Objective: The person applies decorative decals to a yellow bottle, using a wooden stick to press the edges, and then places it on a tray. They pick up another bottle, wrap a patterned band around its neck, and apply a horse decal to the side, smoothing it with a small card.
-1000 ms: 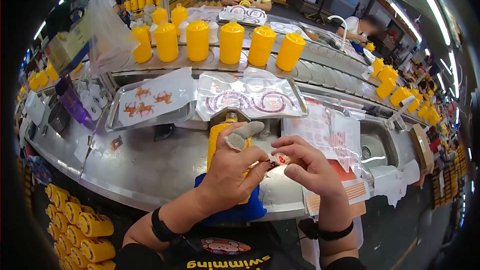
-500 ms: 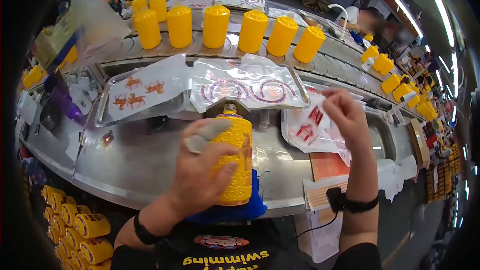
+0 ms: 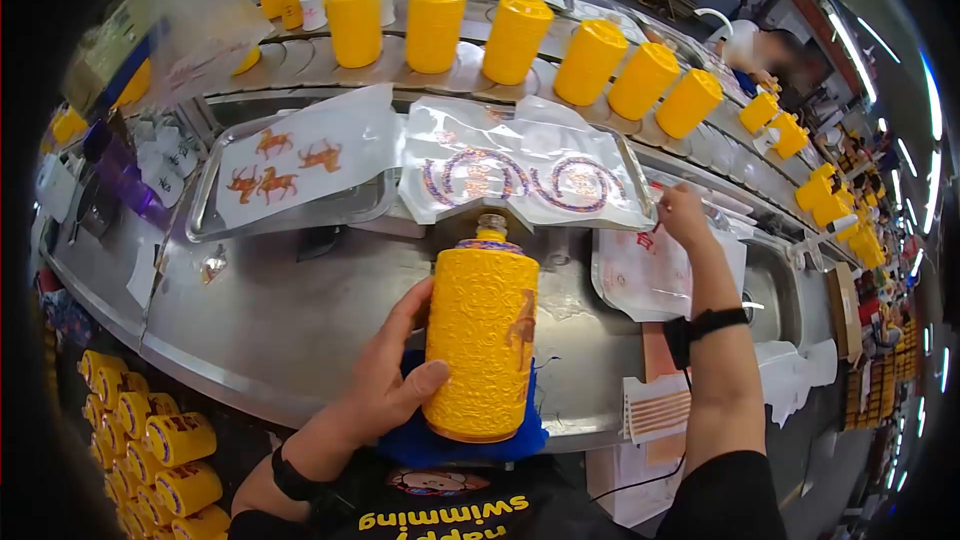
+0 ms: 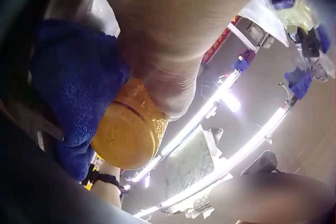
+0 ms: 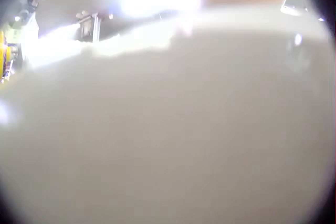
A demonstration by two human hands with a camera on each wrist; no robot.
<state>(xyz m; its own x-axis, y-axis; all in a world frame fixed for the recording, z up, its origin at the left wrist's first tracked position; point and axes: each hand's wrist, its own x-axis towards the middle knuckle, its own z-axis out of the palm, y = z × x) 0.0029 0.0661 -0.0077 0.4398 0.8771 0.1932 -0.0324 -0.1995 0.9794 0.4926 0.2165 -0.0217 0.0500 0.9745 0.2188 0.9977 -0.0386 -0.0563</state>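
Left hand [image 3: 388, 370] is shifting from the front to the left side of a yellow, embossed, cylindrical bottle [image 3: 482, 335], gripping it, thumb nearest; bottle is resting on a blue cloth [image 3: 536, 408], neck pointing away; right hand [image 3: 686, 215] is reaching over white, red-printed sheets [image 3: 650, 278], fingers bent; cannot tell whether they're pinching anything.
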